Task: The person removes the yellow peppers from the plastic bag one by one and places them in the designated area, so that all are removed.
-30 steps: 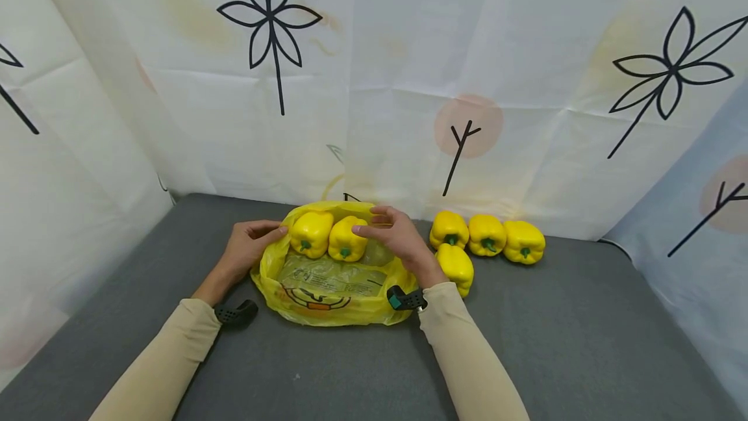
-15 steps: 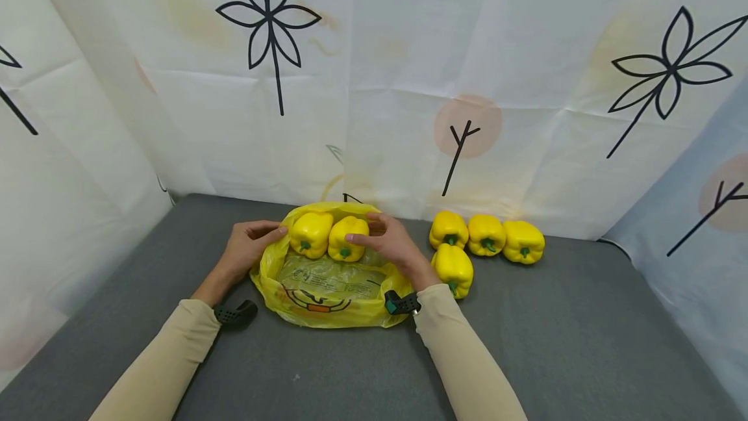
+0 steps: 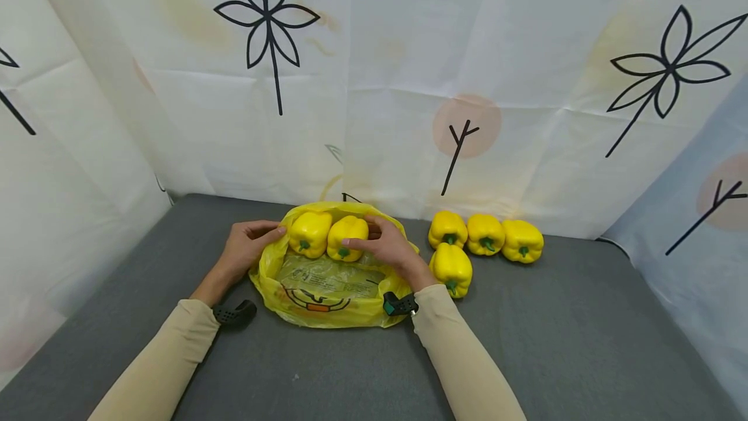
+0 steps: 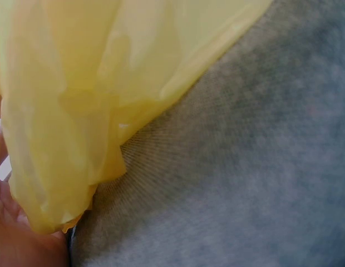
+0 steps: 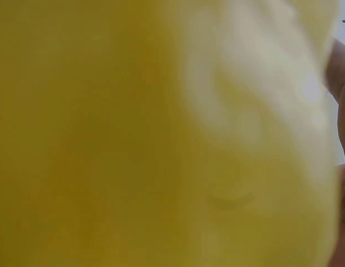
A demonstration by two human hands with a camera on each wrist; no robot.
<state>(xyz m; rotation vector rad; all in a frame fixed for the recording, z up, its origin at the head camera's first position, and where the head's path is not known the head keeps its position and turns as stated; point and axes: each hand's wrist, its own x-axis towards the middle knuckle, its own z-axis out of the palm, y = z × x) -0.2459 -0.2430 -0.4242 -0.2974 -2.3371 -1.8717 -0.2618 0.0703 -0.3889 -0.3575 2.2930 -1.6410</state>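
Note:
A yellow plastic bag (image 3: 318, 314) lies with its mouth spread wide on the grey table. Two yellow bell peppers sit inside, at the back: a left pepper (image 3: 310, 232) and a right pepper (image 3: 345, 231). My left hand (image 3: 248, 245) pinches the bag's left rim between thumb and fingers; in the left wrist view the bag's plastic (image 4: 78, 111) hangs over that palm. My right hand (image 3: 390, 245) reaches into the bag and grips the right pepper, thumb across its front and fingers at its right side. Blurred yellow plastic (image 5: 133, 133) covers most of the right wrist view.
Right of the bag, more yellow peppers stand on the table (image 3: 561, 330): a back row with a left one (image 3: 448, 229), a middle one (image 3: 486, 234) and a right one (image 3: 523, 240), plus a front pepper (image 3: 452, 268) close to my right wrist. A patterned white curtain (image 3: 397, 38) rises behind.
My right hand has moved a little left and down, its thumb now lying over the right pepper's front and its fingers closer around it. The left hand and the bag look the same.

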